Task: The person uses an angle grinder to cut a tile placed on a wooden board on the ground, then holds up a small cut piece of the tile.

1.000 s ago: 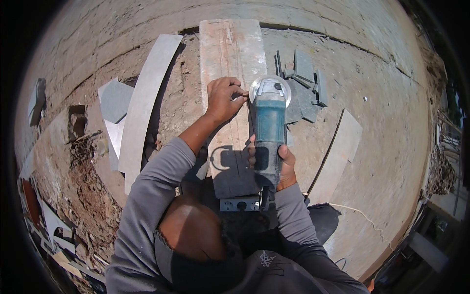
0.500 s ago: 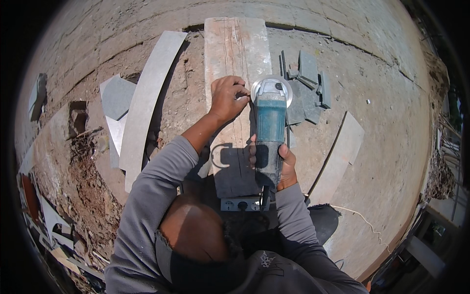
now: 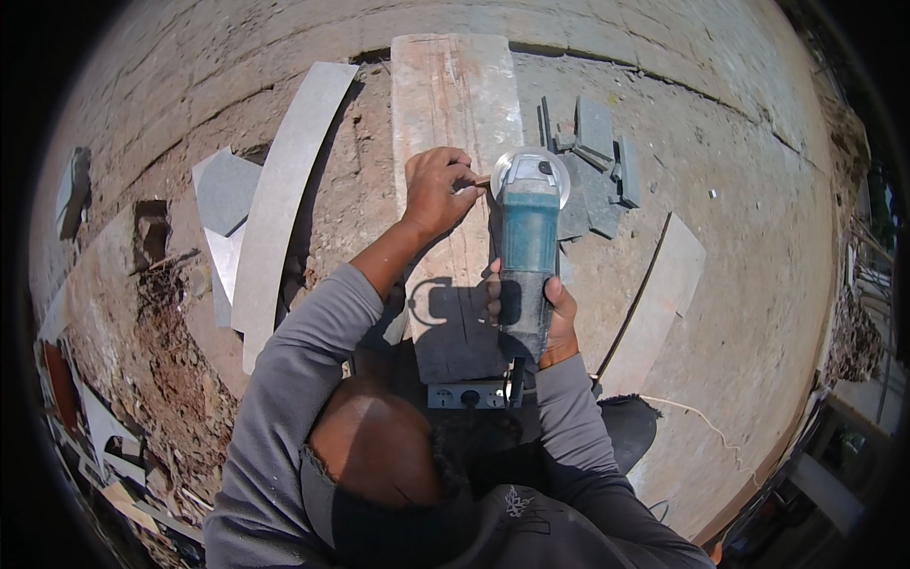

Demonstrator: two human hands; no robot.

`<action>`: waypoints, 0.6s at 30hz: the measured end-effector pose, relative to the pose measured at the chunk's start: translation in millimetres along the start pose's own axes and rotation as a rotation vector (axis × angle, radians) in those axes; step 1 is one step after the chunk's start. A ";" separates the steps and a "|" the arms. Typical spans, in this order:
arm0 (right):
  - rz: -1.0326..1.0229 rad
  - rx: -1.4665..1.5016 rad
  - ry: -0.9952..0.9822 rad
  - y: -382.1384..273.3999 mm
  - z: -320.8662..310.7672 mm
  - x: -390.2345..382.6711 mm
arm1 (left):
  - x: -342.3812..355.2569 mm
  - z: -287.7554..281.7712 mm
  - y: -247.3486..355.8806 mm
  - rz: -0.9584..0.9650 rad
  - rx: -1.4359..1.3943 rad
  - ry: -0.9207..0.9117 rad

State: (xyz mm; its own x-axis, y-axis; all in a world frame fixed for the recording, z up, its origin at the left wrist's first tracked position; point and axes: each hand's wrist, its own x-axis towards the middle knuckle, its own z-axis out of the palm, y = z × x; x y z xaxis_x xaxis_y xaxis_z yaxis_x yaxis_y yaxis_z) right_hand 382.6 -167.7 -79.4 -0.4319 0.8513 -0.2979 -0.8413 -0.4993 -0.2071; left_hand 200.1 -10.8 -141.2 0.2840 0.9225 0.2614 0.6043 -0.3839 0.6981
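My right hand [image 3: 559,322] is wrapped round the dark rear body of a teal angle grinder [image 3: 529,232], its silver head and disc pointing away from me. My left hand [image 3: 440,194] is closed, thumb and fingers pinching a small thin brownish piece [image 3: 482,180] whose other end meets the edge of the grinder's disc. What kind of piece it is, I cannot make out. Under the left hand lies a long, worn plank-like slab [image 3: 455,95], stained reddish. The grinder's shadow falls across the near end of this slab.
A power strip [image 3: 444,395] lies just beyond my body. Several grey tile offcuts [image 3: 594,133] are piled right of the grinder. A long curved tile strip [image 3: 284,209] lies to the left, a pale tile piece [image 3: 654,303] to the right. A thin pale cord [image 3: 697,413] trails nearby.
The grinder has shifted slightly to the right, and my left hand slightly left. More of the thin piece now shows between the fingers and the disc.
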 end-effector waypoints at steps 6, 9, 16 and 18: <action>-0.031 0.002 0.016 -4.0 -0.4 -2.9 | 0.7 0.5 0.6 -0.016 -0.004 -0.003; -0.059 -0.052 0.032 -8.2 -1.8 -3.7 | 0.4 1.9 -0.3 -0.012 -0.001 0.000; -0.054 -0.095 0.048 -9.5 3.1 -6.5 | 0.0 1.5 -2.2 0.005 0.020 -0.013; -0.031 -0.066 0.049 -6.1 7.6 -5.7 | 0.4 1.2 -1.8 0.004 0.014 -0.011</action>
State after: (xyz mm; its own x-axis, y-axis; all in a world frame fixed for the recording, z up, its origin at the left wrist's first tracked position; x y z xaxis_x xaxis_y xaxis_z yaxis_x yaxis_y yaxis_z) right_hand 387.7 -168.3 -69.3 -0.3879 0.8584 -0.3357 -0.8303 -0.4835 -0.2771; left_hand 200.0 -9.8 -143.2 0.2941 0.9206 0.2568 0.6135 -0.3878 0.6879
